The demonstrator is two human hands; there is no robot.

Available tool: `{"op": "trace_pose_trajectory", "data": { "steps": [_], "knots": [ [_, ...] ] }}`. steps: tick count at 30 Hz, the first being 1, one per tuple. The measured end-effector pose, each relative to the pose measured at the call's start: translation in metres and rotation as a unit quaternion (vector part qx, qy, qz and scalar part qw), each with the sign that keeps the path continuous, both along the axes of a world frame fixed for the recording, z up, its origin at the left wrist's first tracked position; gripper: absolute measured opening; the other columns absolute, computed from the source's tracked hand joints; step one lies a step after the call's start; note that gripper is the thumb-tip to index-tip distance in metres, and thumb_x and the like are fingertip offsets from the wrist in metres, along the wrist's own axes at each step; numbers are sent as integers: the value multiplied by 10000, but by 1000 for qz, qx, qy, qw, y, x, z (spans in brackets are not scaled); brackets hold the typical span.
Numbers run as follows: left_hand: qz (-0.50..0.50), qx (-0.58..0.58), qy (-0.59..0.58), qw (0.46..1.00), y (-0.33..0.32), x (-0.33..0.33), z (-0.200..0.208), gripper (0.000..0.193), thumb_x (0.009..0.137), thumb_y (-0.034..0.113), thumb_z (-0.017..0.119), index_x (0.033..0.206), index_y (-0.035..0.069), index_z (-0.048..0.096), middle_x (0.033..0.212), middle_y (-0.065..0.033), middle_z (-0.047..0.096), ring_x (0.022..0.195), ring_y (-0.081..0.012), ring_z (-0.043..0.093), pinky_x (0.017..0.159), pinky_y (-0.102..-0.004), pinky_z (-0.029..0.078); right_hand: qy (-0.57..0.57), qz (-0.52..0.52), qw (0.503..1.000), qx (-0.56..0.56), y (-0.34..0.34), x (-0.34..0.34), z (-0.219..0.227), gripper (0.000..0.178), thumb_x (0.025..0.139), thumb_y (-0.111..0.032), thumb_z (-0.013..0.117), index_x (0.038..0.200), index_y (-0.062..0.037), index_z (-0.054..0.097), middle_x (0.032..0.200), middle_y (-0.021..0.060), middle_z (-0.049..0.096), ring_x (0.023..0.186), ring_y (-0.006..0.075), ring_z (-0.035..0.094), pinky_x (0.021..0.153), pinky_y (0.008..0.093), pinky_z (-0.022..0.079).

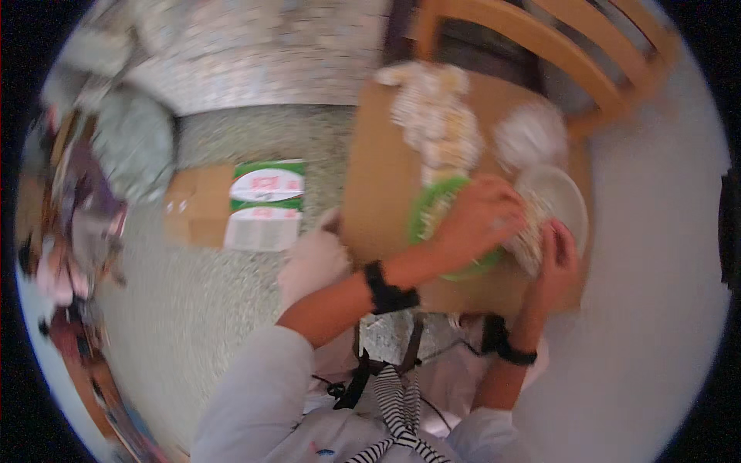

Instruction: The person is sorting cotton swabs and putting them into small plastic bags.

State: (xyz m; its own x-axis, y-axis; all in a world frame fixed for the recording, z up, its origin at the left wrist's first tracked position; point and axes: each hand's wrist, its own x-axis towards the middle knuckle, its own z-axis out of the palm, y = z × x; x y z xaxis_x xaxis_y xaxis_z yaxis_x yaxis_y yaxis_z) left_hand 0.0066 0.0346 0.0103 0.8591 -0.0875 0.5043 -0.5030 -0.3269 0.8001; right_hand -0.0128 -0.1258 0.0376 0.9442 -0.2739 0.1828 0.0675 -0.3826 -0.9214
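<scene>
Over the brown tabletop (378, 201), both my hands are close together at a clump of pale, thin strands (531, 231). My left hand (478, 220) reaches across a green bowl (421, 210), its fingers bent in a pinch towards the clump. More pale strands lie in that bowl, partly covered by my hand. My right hand (557, 258) has its thumb and fingers closed at the clump's right edge. A white bowl (580, 216) stands behind and right of the clump. Blur hides exactly what each set of fingertips grips.
A crumpled patterned cloth (440, 116) and a whitish translucent plastic bag (532, 135) lie at the table's far side. A wooden chair (532, 27) stands beyond. On the floor to the left are a flattened carton (231, 204) and a rounded greyish-green bundle (135, 143).
</scene>
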Motion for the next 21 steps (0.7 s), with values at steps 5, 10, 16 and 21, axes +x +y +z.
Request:
{"op": "trace_pose_trajectory", "data": {
  "steps": [5, 10, 16, 21],
  "knots": [
    [-5, 6, 34, 999, -16, 3, 17, 128, 762, 177, 699, 821, 66, 675, 986, -60, 602, 1015, -267, 505, 903, -380, 392, -3, -18, 999, 45, -26, 0, 12, 124, 837, -97, 659, 932, -19, 676, 902, 57, 671, 893, 147, 604, 827, 278, 469],
    [-14, 44, 24, 999, -24, 2, 8, 113, 773, 161, 697, 845, 74, 686, 980, -55, 630, 1005, -245, 550, 909, -364, 400, 31, 4, 995, 96, -41, 1, -2, 315, 811, -128, 690, 1102, -30, 621, 1054, 93, 635, 931, 179, 598, 843, 299, 471],
    [-2, 25, 63, 998, -24, 2, 5, 112, 769, 146, 693, 845, 65, 676, 986, -55, 614, 1017, -255, 522, 925, -378, 378, -40, -17, 979, -197, -50, 5, -16, 646, 825, -315, 660, 1372, -91, 400, 1388, 193, 383, 1282, 381, 369, 1048, 474, 293],
    [-25, 38, 65, 997, -25, 1, 7, 111, 771, 150, 693, 854, 78, 683, 999, -49, 616, 1028, -251, 516, 932, -373, 372, -56, 95, 958, -266, -29, -4, -6, 461, 853, -392, 595, 1259, -178, 560, 1365, 185, 426, 1333, 339, 304, 1077, 567, 137]
  ]
}}
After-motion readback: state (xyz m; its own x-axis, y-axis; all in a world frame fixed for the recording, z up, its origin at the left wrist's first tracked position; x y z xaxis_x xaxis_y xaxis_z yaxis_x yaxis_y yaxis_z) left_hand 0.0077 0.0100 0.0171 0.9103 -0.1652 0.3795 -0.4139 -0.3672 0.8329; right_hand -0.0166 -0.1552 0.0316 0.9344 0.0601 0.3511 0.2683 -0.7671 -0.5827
